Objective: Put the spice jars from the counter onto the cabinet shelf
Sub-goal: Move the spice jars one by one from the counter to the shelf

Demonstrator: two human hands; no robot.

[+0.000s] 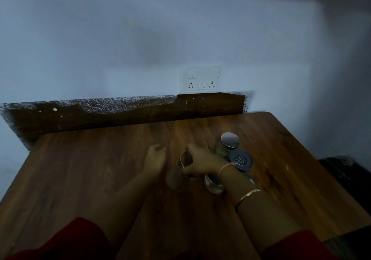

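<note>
Right, my right hand [200, 162] has its fingers [185, 171] clamped on a jar [186, 164] at the table [100, 169], left hand [155, 159] loosely curled & empty beside it, cabinet shelf not in view; other jars [230, 145] crowd close, so lifting carelessly could topple one.

no readable text anywhere; marking on the dark jar lid [240, 159] too blurred

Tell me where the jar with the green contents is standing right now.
In the head view, the green-filled jar stands right of centre on the wooden counter, farthest back in the jar cluster, just behind the dark-lidded jar and beyond the right hand.
</note>
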